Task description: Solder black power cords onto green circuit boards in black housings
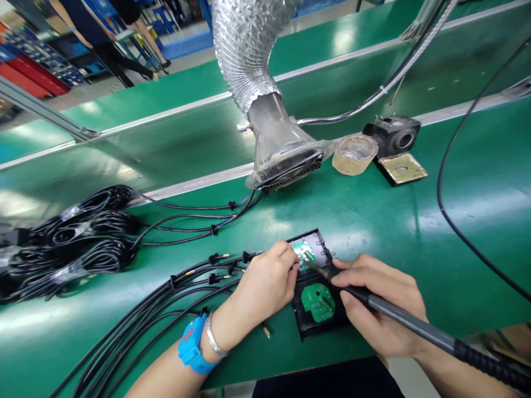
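Note:
My right hand (384, 304) grips a soldering iron (409, 320) like a pen, its tip pointing left over a green circuit board (306, 253) in the far half of an open black case. My left hand (271, 276) is closed in a pinch at that board's left edge; what its fingers hold is hidden. A second green circuit board (318, 303) lies in the near half of the black case (305, 331). Several black cables (166, 296) with bared coloured wire ends lie to the left, some passing under or behind my left wrist.
A fume extraction hood (286, 149) on a silver duct (249, 50) hangs above the bench. Behind to the right are a tape roll (354, 155) and an iron stand with a sponge (402, 168). Coiled cables (95, 237) lie left. The iron's cord (446, 215) loops right.

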### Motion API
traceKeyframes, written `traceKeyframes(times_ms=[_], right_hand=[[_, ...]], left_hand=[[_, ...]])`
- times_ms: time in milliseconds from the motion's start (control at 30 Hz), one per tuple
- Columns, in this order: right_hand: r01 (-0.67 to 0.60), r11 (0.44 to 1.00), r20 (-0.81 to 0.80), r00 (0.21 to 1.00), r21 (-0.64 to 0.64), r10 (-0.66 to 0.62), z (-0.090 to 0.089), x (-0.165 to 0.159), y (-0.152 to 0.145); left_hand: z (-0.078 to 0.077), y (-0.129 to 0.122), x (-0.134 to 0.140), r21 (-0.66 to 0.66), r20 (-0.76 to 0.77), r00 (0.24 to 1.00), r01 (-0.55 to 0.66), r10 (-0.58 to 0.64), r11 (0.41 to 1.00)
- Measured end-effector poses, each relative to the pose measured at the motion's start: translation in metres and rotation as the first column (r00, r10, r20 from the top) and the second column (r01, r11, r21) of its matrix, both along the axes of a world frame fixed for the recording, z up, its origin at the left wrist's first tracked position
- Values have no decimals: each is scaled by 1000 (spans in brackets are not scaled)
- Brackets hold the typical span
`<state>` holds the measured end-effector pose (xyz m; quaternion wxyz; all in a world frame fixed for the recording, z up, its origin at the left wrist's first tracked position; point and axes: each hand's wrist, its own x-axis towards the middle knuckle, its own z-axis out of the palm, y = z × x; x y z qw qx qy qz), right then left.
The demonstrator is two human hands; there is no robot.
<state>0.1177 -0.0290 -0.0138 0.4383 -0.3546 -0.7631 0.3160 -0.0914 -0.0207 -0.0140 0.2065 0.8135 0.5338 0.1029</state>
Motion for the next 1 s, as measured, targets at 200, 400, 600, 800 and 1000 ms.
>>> traceKeyframes(times_ms=[200, 400, 600, 800, 1000], right_hand=[[-51, 997, 58, 997, 52, 48, 2, 1, 1], [-29, 999, -1, 1000, 15, 29, 5, 3, 2], [-31, 998, -48, 998, -56, 28, 8, 5, 3], [-31, 997, -70, 997, -77, 25, 5, 4, 1], [-26, 996, -85, 996, -90, 18, 0, 4, 0]], left_hand=[[-1, 0, 0, 1, 0, 1000, -6, 6, 1000], [-1, 1, -1, -9, 13, 1000, -9, 9, 1000], [0, 1, -1, -10, -2, 1000, -5, 5, 1000], [0, 1, -2, -8, -2, 1000, 1, -1, 1000], [3, -1, -1, 0, -57, 998, 5, -5, 1000]])
